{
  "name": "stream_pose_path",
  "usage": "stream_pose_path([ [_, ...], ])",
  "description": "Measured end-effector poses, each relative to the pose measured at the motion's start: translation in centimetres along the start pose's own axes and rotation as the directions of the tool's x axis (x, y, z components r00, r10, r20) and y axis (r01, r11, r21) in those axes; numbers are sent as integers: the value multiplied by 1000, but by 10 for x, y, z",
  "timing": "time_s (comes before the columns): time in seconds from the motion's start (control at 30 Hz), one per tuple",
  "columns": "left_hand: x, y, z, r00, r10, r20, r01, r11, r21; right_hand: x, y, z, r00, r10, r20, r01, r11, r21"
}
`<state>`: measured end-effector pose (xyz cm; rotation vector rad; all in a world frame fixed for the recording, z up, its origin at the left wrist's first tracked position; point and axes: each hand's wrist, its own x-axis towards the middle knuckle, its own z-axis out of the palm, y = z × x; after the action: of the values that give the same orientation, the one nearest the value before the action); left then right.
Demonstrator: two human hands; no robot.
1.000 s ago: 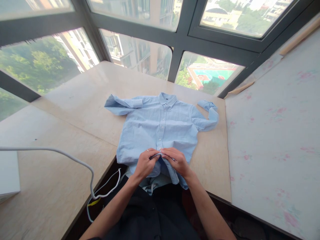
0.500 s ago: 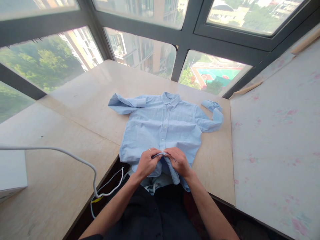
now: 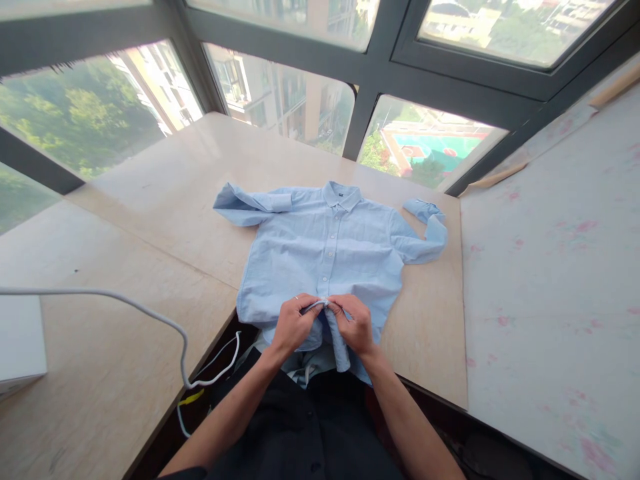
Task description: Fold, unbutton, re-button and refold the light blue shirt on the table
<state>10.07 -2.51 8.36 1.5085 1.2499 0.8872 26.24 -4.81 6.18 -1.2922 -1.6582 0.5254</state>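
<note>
A light blue button-up shirt (image 3: 295, 250) lies front side up, its collar pointing toward the windows and its hem hanging over the near edge of the ledge. The buttons along the upper placket look fastened. My left hand (image 3: 294, 323) pinches one front edge low on the placket. Right beside it, my right hand (image 3: 354, 323) pinches the other edge, with the fingertips of both hands almost touching. Whatever button sits between the fingers is hidden. Both sleeves are bent, the left one folded out at the side and the right one curled back on itself.
The shirt rests on a beige stone ledge (image 3: 150, 287) below grey-framed windows (image 3: 295, 53). A white cable (image 3: 145, 310) loops over the left side, near a white box (image 3: 20, 340). On the right is a flower-patterned wall (image 3: 540, 287).
My hands stay pinched at the same spot on the placket, with small finger shifts. The loose front flap below my right hand has swung slightly left. The view has shifted a little.
</note>
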Motion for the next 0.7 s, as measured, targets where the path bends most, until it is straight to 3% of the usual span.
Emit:
stream_pose_path([
  [0.27, -6, -3, -4, 995, 96, -24, -93, 990, 109, -1, -7, -1, 1000, 19, -16, -19, 1000, -20],
  [0.47, -4, -6, -11, 959, 247, 138, -268, 949, 164, 0, -13, -6, 1000, -20, 19, 19, 1000, 21],
  [0.57, -2, -8, -11, 960, 245, 136, -266, 949, 168, 1, -15, -7, 998, -7, 66, 3, 998, 62],
  [0.7, -4, -9, -8, 974, 221, 56, -228, 954, 196, 1, -16, -6, 995, 48, 87, -56, 994, 90],
])
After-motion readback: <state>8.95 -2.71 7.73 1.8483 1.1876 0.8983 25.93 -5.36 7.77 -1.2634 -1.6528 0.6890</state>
